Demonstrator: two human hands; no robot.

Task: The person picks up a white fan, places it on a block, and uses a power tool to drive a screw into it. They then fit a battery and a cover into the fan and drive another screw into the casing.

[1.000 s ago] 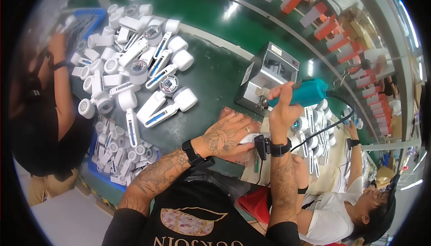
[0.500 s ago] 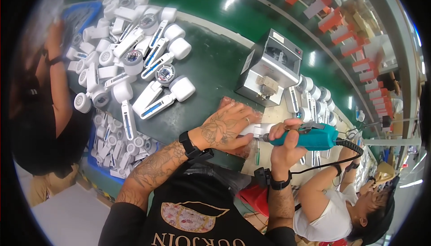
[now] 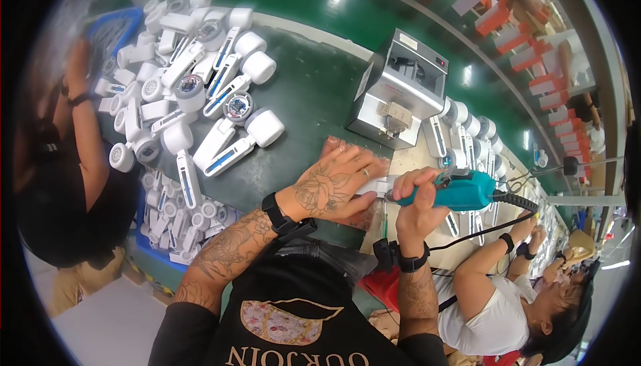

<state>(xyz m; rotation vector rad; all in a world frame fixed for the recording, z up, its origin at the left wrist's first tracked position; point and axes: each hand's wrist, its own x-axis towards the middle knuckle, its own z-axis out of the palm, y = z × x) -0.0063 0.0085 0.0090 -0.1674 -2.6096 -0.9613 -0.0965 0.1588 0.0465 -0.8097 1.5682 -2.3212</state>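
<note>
My left hand (image 3: 330,186) lies over a white handheld fan (image 3: 380,184), thumb and fingers closed around it. Most of that fan is hidden under the hand. Below it is a reddish mat (image 3: 334,144) at the edge of the dark table. In my right hand (image 3: 420,206) is a teal electric screwdriver (image 3: 471,191), held sideways with its nose pointing left at the fan. The tip meets the fan's right end or stops just short; the fingers make it hard to tell. A thin green-handled tool (image 3: 384,227) lies below the screwdriver's nose.
A heap of white handheld fans (image 3: 190,65) covers the table's left, with a blue crate (image 3: 141,232) of similar parts below. A grey metal machine (image 3: 400,92) stands ahead. More fans (image 3: 467,139) lie right. A black cord (image 3: 517,200) trails from the screwdriver. People work on both sides.
The view has shifted slightly. Less of the white fan shows between my hands, and my right fingers sit closer to my left thumb. The person on the right has moved their arms.
</note>
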